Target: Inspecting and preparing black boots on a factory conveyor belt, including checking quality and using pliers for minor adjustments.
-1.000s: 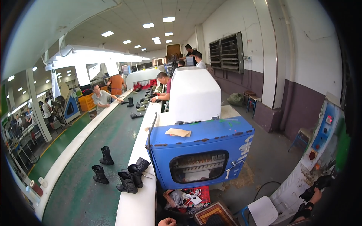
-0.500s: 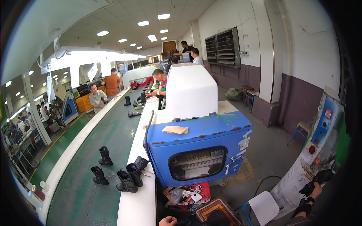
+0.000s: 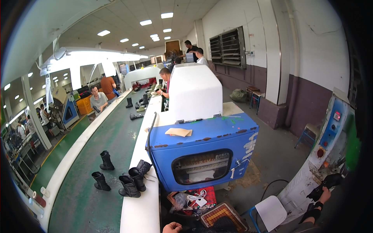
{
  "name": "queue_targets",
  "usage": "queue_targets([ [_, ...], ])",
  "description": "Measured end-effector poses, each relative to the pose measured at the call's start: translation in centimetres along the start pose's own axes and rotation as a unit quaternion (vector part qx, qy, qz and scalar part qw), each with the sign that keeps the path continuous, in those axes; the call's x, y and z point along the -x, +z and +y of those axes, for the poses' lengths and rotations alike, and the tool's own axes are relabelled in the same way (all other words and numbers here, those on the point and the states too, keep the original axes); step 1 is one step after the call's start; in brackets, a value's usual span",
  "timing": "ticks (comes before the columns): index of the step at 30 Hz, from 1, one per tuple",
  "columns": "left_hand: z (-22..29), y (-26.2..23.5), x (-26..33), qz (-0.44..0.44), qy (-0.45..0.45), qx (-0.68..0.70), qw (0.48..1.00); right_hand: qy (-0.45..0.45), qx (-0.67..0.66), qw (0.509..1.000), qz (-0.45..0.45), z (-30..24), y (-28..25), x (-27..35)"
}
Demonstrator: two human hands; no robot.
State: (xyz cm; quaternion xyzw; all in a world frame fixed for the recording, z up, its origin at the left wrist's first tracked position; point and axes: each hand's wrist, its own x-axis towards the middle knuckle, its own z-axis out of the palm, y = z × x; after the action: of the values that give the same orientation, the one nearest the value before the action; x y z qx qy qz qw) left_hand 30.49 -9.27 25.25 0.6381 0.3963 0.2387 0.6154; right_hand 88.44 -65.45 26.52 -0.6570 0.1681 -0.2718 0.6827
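Observation:
At the far right my right hand is closed against a black article, perhaps a boot, beside the worn white machine. Its exact kind is not clear. A dark band wraps my right wrist. My left hand shows at the lower edge with its fingers curled; whatever is in them, if anything, is hidden. Ahead, on the green conveyor belt, two black boots stand upright. More black boots cluster at the belt's right border, partly over the white ledge.
A blue machine cabinet with a white hood stands ahead, a tan paper piece on top. Below are a white charger with cable and a beaded seat mat. A white chair stands right. Several people work along the belt.
The view has shifted slightly. Across the belt, a person in grey has leaned down and one in orange has turned. My hands and the near boots have hardly moved.

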Motion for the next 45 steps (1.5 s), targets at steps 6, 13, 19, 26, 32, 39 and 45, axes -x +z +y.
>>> queue_targets([
  [6,0.0,0.2,0.5,-0.008,0.018,-0.010,1.000,-0.024,-0.012,1.000,0.002,1.4,-1.6,-0.5],
  [13,0.3,-0.3,-1.5,0.013,0.068,-0.184,0.980,0.064,0.039,0.988,-0.138,1.6,0.9,5.7],
  [19,1.9,-0.8,-2.6,0.035,0.038,-0.117,0.992,0.057,0.015,0.858,-0.511,-5.4,9.7,28.0],
  [26,6.1,-2.0,-2.7,0.004,0.094,-0.065,0.993,0.108,0.097,0.518,-0.843,-10.7,19.0,47.8],
  [32,7.3,-5.1,-3.3,0.004,0.105,0.038,0.994,0.042,0.058,0.259,-0.963,-12.4,24.4,60.3],
  [39,5.7,-11.3,-3.0,0.181,0.033,0.106,0.977,0.068,0.008,0.142,-0.987,-10.3,30.2,72.4],
  [45,4.8,-15.5,-2.2,0.238,-0.042,0.081,0.967,-0.360,-0.048,0.455,-0.813,-3.5,42.8,82.7],
])
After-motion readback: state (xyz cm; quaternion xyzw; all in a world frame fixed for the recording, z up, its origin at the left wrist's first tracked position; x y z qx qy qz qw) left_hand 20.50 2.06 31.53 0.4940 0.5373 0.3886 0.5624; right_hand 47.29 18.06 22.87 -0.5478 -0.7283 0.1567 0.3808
